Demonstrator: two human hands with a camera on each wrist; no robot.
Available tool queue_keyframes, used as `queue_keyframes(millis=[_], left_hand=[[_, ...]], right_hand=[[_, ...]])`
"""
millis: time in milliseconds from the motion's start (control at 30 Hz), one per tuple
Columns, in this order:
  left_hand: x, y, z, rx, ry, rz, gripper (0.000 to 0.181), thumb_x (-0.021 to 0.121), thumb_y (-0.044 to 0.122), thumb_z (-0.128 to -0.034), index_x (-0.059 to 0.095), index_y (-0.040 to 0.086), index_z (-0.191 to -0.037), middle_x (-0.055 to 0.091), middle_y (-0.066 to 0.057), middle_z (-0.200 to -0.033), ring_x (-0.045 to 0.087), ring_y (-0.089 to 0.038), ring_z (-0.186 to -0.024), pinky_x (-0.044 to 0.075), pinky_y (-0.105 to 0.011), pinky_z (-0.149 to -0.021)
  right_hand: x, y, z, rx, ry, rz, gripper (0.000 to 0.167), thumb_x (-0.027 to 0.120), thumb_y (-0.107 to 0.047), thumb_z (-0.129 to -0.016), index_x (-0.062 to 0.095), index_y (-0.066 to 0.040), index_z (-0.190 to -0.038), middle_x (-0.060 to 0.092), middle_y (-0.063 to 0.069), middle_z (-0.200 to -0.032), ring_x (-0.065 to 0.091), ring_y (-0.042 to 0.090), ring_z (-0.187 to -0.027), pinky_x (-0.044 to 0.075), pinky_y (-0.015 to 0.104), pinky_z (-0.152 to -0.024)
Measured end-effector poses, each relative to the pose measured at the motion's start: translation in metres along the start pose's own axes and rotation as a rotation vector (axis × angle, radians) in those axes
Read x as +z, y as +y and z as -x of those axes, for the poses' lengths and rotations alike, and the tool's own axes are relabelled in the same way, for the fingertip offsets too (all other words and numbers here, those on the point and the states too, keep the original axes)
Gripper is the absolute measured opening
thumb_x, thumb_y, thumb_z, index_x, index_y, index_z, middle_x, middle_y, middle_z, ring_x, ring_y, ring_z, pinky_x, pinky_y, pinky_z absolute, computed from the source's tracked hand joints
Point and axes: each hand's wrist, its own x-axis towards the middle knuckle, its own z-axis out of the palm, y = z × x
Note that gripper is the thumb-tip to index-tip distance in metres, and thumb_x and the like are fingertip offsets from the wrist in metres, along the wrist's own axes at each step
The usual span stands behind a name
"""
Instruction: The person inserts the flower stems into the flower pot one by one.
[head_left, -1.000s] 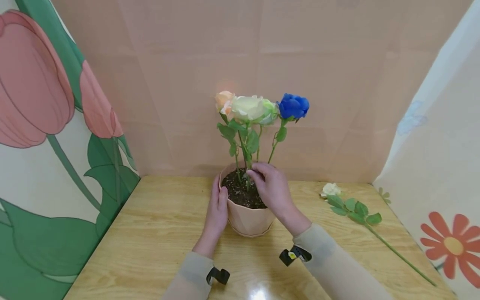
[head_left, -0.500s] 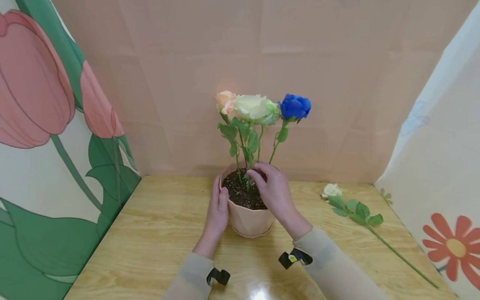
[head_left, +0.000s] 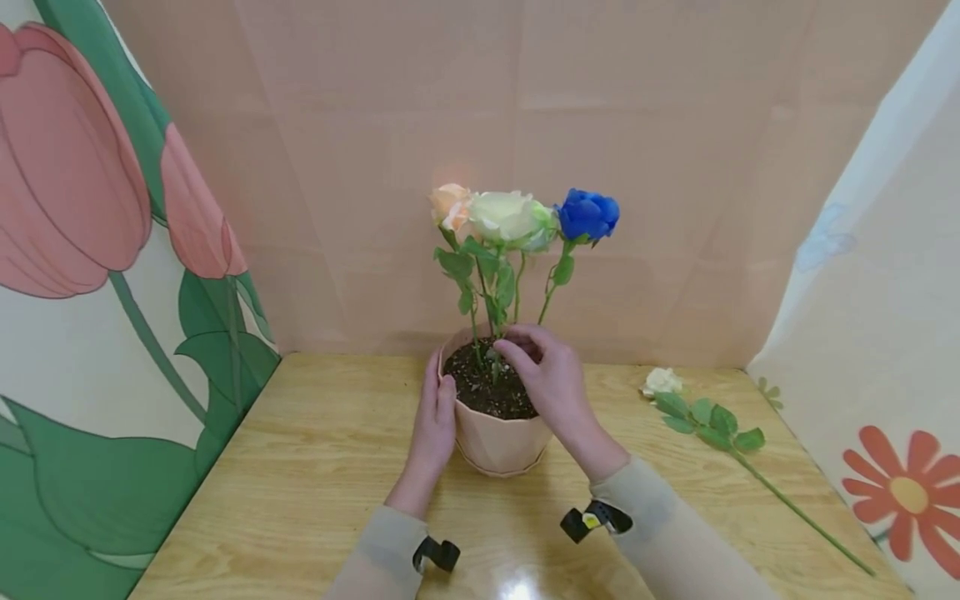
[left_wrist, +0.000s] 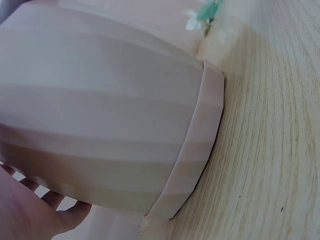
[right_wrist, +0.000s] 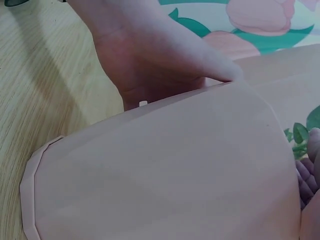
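A pale pink flowerpot filled with dark soil stands upright on its saucer. My left hand holds the pot's left side, its thumb near the rim; part of this hand also shows in the left wrist view. Over the soil, my right hand pinches the lower stem of a white rose with thumb and index finger. A peach rose, a green-white rose and a blue rose rise around it from the pot. The right hand hides some stem bases.
To the right on the wooden table lies another white rose with a long leafy stem. A plain pinkish backdrop closes off the back. Flower-printed panels flank the left and right sides.
The right hand and wrist have shifted very slightly at the stem. The left hand stays against the pot, and the flowers barely move.
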Motion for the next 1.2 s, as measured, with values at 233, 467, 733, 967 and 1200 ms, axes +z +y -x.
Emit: queue_keyframes(millis=[233,467,733,967,1200], left_hand=[[-0.001,0.003,0.001,-0.016,-0.002,-0.010,0.059,0.032,0.037,-0.1224,0.017,0.027,-0.179,0.018,-0.008,-0.183,0.022,-0.037,-0.165,0.020,-0.061,-0.132],[-0.001,0.001,0.001,-0.018,0.007,-0.018,0.059,0.033,0.036,-0.1221,0.019,0.027,-0.178,0.019,-0.010,-0.183,0.024,-0.041,-0.164,0.020,-0.064,-0.131],[0.000,0.002,0.002,-0.026,0.009,-0.029,0.060,0.034,0.038,-0.1220,0.018,0.026,-0.179,0.019,-0.009,-0.183,0.024,-0.040,-0.164,0.020,-0.063,-0.132],[-0.001,0.002,0.002,-0.025,0.005,-0.016,0.060,0.033,0.037,-0.1219,0.018,0.026,-0.179,0.018,-0.011,-0.183,0.023,-0.040,-0.165,0.020,-0.062,-0.132],[0.000,0.001,0.001,-0.026,0.005,-0.018,0.060,0.034,0.037,-0.1219,0.019,0.023,-0.178,0.020,-0.010,-0.183,0.022,-0.037,-0.165,0.020,-0.060,-0.133]], right_hand=[[-0.016,0.002,0.005,0.041,0.023,-0.006,0.028,0.082,-0.026,-0.103,0.081,-0.005,-0.122,0.080,0.004,-0.103,0.072,0.019,-0.087,0.057,0.024,-0.072],[-0.038,0.006,0.012,0.040,0.029,0.024,0.026,0.082,-0.022,-0.103,0.081,-0.004,-0.121,0.081,0.007,-0.105,0.073,0.020,-0.089,0.057,0.021,-0.072],[-0.068,0.012,0.022,0.047,0.055,0.115,0.024,0.081,-0.022,-0.104,0.082,-0.006,-0.123,0.081,0.006,-0.100,0.072,0.016,-0.086,0.053,0.018,-0.069],[-0.097,0.019,0.028,0.037,0.044,0.188,0.025,0.078,-0.023,-0.107,0.080,-0.007,-0.125,0.081,0.004,-0.103,0.070,0.011,-0.085,0.053,0.016,-0.069],[-0.127,0.027,0.038,0.056,0.017,0.270,0.029,0.075,-0.027,-0.108,0.078,-0.007,-0.130,0.080,0.005,-0.105,0.069,0.009,-0.087,0.052,0.015,-0.069]])
